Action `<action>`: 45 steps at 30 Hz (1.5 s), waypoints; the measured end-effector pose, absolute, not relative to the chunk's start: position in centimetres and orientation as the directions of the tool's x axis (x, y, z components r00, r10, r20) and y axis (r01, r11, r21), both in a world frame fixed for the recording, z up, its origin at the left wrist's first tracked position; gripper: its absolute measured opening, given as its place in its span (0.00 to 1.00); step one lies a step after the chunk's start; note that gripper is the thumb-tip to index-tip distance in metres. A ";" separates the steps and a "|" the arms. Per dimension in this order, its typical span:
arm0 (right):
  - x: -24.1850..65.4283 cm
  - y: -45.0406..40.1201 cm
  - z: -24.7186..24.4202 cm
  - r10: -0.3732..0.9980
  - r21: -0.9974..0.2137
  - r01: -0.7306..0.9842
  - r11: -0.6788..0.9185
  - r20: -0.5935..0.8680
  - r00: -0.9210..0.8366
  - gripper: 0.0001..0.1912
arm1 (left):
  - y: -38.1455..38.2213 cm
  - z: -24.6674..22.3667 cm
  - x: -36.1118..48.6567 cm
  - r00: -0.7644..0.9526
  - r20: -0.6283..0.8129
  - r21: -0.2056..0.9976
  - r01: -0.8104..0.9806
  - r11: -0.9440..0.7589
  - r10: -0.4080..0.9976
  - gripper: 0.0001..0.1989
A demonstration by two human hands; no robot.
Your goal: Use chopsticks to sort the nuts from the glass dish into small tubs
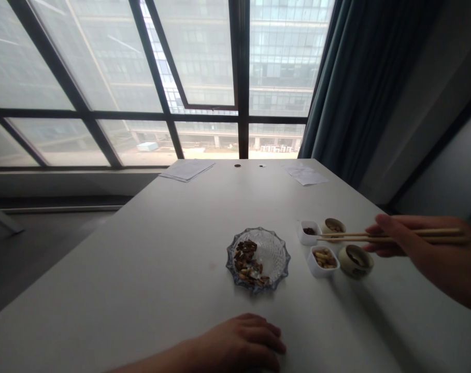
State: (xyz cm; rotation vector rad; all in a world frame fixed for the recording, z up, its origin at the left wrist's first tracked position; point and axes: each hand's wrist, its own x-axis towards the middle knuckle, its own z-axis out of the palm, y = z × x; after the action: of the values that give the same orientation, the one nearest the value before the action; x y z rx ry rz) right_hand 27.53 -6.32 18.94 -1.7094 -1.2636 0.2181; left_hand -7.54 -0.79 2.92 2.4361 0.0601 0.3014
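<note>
My right hand is closed around a pair of wooden chopsticks, held level with the tips pointing left. Those tips hover by a small white square cup with dark bits in it; I cannot tell whether they pinch anything. Beside it stand a second white cup of pale, nut-like pieces and two round beige cups with contents hard to make out. A scalloped glass dish holds brown, seed-like pieces, mostly on its left side. Nearer to me, my left hand rests on the table, fingers loosely extended, holding nothing.
The white table stretches toward large windows. Paper sheets lie at its far left corner, and another sheet lies far right. Two small round spots show near the far edge. A dark curtain hangs at the right.
</note>
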 end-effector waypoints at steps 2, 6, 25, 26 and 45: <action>26.8 -5.9 18.9 0.809 -0.791 0.611 0.023 0.374 0.454 0.25 | -0.8 2.9 -7.5 0.972 0.201 0.631 -0.034 -0.775 0.121 0.11; 23.9 -4.2 17.5 0.900 -0.856 0.503 0.118 0.307 0.311 0.22 | -0.8 2.7 -7.5 0.971 0.209 0.613 -0.040 -0.789 0.113 0.10; 16.4 -0.5 9.7 0.901 -0.815 0.400 0.420 0.319 -0.295 0.16 | -0.8 1.9 -7.6 0.959 0.258 0.635 -0.079 -0.768 0.115 0.11; 16.4 -0.5 9.6 0.900 -0.814 0.399 0.422 0.321 -0.295 0.16 | -0.7 1.8 -7.6 0.959 0.262 0.637 -0.084 -0.766 0.112 0.12; 16.6 -0.2 8.7 0.916 -0.848 0.356 0.392 0.326 -0.232 0.19 | -0.5 1.6 -7.6 0.959 0.271 0.604 -0.100 -0.791 0.086 0.10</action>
State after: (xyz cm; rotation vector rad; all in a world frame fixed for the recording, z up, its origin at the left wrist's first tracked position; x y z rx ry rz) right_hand 16.61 -0.16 8.68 -1.1106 -1.7817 0.8104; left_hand -7.59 -0.51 1.57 2.4545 -0.0094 0.3771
